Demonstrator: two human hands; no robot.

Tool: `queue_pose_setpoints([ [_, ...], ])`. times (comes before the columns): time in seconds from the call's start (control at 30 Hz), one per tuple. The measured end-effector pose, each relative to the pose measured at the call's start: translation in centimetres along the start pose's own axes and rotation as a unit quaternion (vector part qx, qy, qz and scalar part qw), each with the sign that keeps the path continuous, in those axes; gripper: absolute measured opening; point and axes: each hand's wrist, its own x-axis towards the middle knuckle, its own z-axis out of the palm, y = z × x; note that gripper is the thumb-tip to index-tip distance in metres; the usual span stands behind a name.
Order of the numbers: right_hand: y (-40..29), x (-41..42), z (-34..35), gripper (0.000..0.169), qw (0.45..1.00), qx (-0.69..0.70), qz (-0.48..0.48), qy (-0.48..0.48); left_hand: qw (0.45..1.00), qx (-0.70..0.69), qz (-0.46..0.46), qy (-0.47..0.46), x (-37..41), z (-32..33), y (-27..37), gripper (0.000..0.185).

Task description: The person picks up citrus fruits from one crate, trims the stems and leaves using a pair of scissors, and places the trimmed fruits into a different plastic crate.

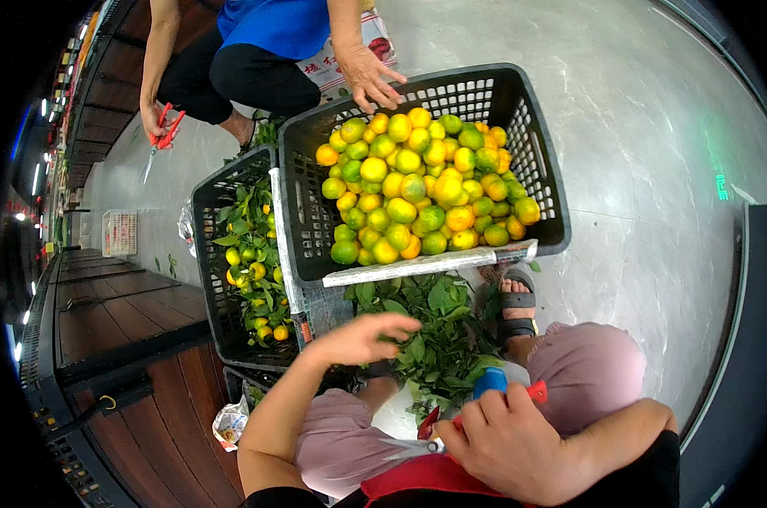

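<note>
My left hand (365,340), slightly blurred, hovers with fingers apart and nothing in it. Beneath it lies a heap of cut leafy sprigs (437,317) on the floor between my feet. Low over my lap, my right hand (513,438) grips scissors (415,449) with red handles, their blades pointing left. A large black plastic crate (551,216) ahead of me holds many green-yellow mandarins (409,190). To its left stands a second black crate (205,254), with mandarins still on leafy stems (253,267).
A co-worker's hand (367,73) rests by the far rim of the mandarin crate; their other hand (158,124) holds red-handled scissors (161,136). Brown wooden display units (167,406) line the left. A white basket (120,232) stands farther off, and a printed carton (377,38) behind the crate.
</note>
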Motion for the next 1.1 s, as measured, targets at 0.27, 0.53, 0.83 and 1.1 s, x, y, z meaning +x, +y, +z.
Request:
queue_pose_setpoints([
  [0.27,0.4,0.1,-0.3,0.028,1.000,0.014,0.012,0.009,0.988,0.101,0.000,-0.117,-1.7,-3.5,-1.9,0.032],
  [0.53,-0.3,1.8,-0.5,0.022,0.999,0.005,-0.012,-0.050,0.648,-0.405,0.298,0.573,-13.9,-14.7,-10.0,0.014],
  [0.83,-1.8,5.1,-0.7,0.023,0.992,-0.012,-0.031,-0.121,0.785,0.247,-0.411,0.391,-13.6,-13.1,-27.5,0.020],
  [1.1,-2.9,7.6,0.1,0.029,0.989,-0.011,-0.036,-0.142,0.710,0.330,-0.557,0.278,-13.6,-13.4,-27.5,0.083],
])
